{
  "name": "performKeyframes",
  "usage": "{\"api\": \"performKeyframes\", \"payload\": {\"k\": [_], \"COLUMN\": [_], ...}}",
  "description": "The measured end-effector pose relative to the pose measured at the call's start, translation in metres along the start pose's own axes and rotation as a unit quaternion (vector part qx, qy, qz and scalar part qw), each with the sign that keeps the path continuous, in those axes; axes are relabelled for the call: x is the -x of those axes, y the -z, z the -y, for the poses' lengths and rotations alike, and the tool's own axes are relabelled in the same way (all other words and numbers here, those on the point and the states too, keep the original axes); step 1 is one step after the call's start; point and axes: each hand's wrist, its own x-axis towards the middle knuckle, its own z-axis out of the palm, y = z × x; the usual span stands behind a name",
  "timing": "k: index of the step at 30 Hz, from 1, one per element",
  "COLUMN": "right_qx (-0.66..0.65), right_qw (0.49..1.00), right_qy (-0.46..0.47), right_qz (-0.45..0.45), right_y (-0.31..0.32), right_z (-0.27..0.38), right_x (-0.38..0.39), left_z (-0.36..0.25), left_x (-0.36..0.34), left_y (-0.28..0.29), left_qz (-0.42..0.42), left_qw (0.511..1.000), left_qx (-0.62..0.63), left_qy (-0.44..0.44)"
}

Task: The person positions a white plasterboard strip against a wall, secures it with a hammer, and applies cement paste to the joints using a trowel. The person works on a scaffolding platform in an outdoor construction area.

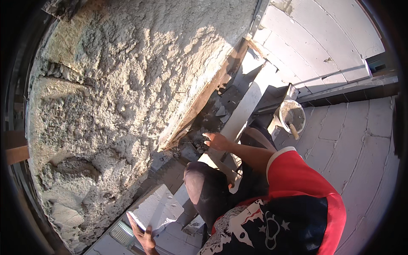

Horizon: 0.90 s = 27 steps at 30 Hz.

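Note:
A white lightweight concrete block (155, 209) with chipped edges is held at the lower left by my left hand (143, 236), its fingers and thumb around the near lower side. My right hand (217, 141) reaches over my knees, its fingers partly stretched out and apart, with nothing visible in them. It hovers by loose rubble (208, 121) at the foot of the rough wall, beside a pale plank or beam (246, 102). Whether it touches the rubble I cannot tell.
A rough, cement-coated wall (127, 85) fills the left side, with a wooden board (204, 100) along its lower edge. To the right stands a bucket (280, 120) holding grey mortar and a wooden-handled tool (294, 131). Pale block walls (323, 38) rise beyond.

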Motion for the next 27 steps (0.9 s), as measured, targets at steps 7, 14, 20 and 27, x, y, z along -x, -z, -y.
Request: {"api": "performKeyframes", "payload": {"k": [7, 14, 20, 27], "right_qx": [-0.364, -0.756, -0.739, -0.715], "right_qw": [0.919, 0.642, 0.656, 0.669], "right_qy": [-0.141, -0.107, -0.139, -0.142], "right_qz": [0.060, 0.070, -0.063, -0.149], "right_y": [0.123, 0.185, 0.301, 0.379], "right_z": [0.196, 0.301, 0.334, 0.297], "right_x": [0.087, 0.169, 0.233, 0.290], "left_z": [-0.185, -0.304, -0.418, -0.472], "left_x": [0.001, 0.000, -0.010, -0.006], "left_y": [0.001, -0.041, -0.080, -0.148], "left_qz": [0.141, 0.211, 0.362, 0.445], "left_qw": [0.989, 0.967, 0.929, 0.892], "left_qx": [0.040, 0.097, 0.077, 0.036], "left_qy": [-0.034, -0.107, -0.027, -0.066]}}
